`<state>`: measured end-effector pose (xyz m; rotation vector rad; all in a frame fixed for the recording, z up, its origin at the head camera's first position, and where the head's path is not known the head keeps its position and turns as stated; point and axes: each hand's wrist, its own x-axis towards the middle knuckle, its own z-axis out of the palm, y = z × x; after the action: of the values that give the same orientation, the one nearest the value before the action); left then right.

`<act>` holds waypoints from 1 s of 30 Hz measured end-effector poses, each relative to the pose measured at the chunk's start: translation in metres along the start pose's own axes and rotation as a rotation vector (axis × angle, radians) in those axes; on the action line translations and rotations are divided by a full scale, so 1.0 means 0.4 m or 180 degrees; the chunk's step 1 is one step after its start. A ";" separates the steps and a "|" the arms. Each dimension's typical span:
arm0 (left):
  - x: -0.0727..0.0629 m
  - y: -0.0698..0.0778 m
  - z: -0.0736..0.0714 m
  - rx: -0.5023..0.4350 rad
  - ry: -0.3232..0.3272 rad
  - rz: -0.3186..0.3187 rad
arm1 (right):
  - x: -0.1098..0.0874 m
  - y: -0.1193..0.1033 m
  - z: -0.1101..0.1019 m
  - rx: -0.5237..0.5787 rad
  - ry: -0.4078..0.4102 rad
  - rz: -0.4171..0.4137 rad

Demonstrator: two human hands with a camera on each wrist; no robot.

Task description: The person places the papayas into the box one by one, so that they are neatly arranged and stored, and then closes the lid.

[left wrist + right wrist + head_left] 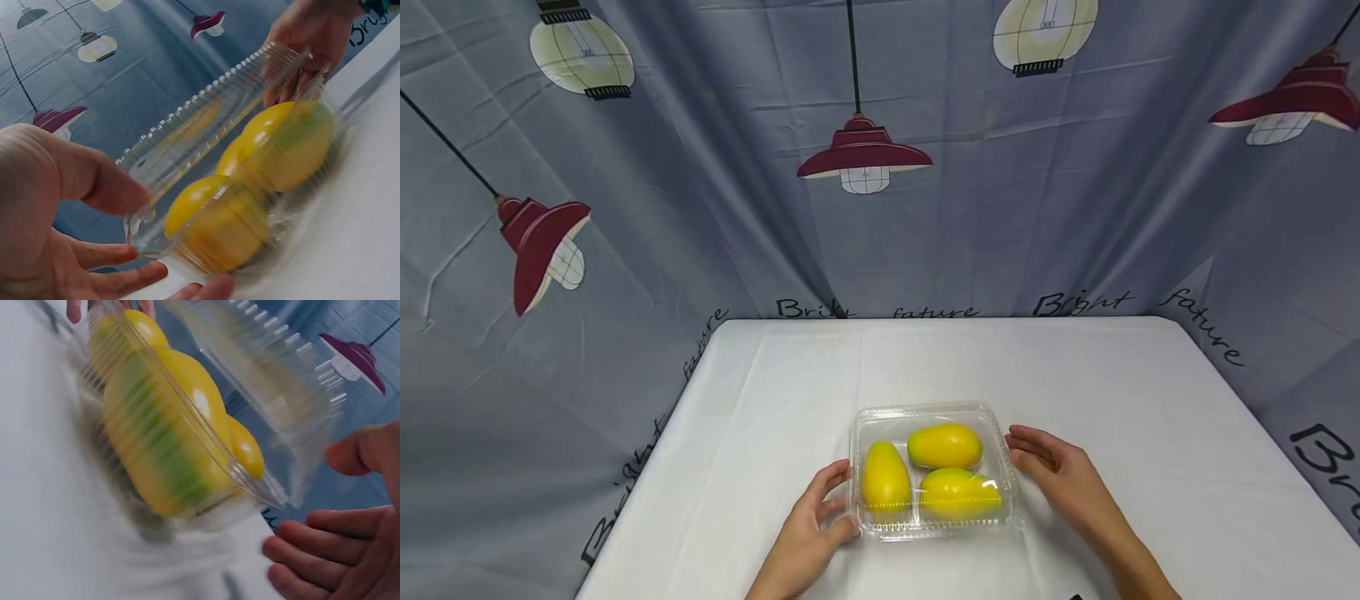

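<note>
A clear plastic clamshell container on the white table holds three yellow mangoes, one upright at the left, one at the back right and one at the front right. Its lid stands slightly raised along the front in the wrist views. My left hand is at the container's left side, thumb by the front corner and fingers spread along the wall. At the right side my right hand has its fingers extended; the right wrist view shows it just apart from the container, holding nothing.
The white-covered table extends behind and to both sides of the container. A grey-blue curtain printed with lamps and lettering surrounds the table at the back and sides. A small dark object shows at the bottom edge.
</note>
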<state>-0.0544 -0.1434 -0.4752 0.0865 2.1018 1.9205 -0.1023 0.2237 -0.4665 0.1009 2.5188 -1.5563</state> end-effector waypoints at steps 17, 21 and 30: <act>0.023 -0.027 0.011 0.0248 0.0369 0.0011 | -0.078 0.083 0.002 0.0685 -0.1456 0.0212; 0.025 -0.034 0.011 0.0432 0.0237 -0.0237 | -0.078 0.094 0.014 0.0865 -0.1507 0.0196; 0.028 -0.048 0.020 0.0561 0.0144 -0.0227 | -0.077 0.089 0.016 0.0800 -0.1305 0.0180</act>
<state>-0.0603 -0.1349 -0.4966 0.0048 2.2684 1.7096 -0.0659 0.2353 -0.4949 -0.1036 1.9896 -1.6653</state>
